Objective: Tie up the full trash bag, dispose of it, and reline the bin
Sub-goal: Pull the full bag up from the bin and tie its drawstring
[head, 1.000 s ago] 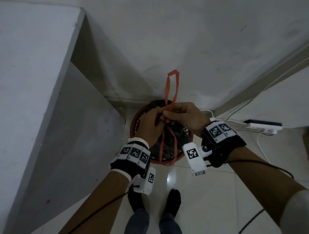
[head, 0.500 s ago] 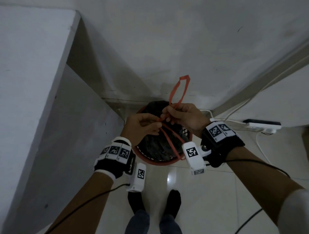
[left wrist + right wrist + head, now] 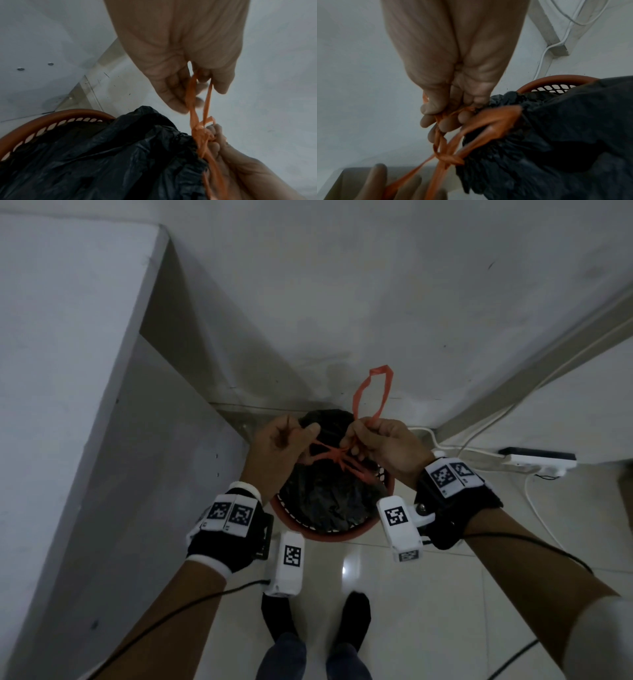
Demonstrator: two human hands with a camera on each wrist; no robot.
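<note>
A black trash bag [image 3: 325, 501] sits in a round red-orange mesh bin [image 3: 329, 537] on the floor against the wall. Its orange drawstring [image 3: 334, 455] is crossed into a knot above the gathered bag mouth. My left hand [image 3: 286, 440] pinches one strand out to the left. My right hand [image 3: 376, 436] pinches the other strand, and a loop [image 3: 371, 393] of it sticks up above the fingers. In the left wrist view the drawstring [image 3: 199, 108] runs from my fingers [image 3: 176, 94] down to the knot. In the right wrist view the knot [image 3: 448, 157] lies against the bag [image 3: 556, 135].
A tall white cabinet side [image 3: 113, 474] stands close on the left. The wall [image 3: 342, 302] is right behind the bin. A power strip [image 3: 537, 460] with white cables lies on the floor at the right. My feet [image 3: 318, 621] stand on the tiled floor just before the bin.
My hands have drawn apart, the left one going left, and the crossed orange strands have pulled down tight into a knot over the bag mouth. The loop above my right hand has moved right.
</note>
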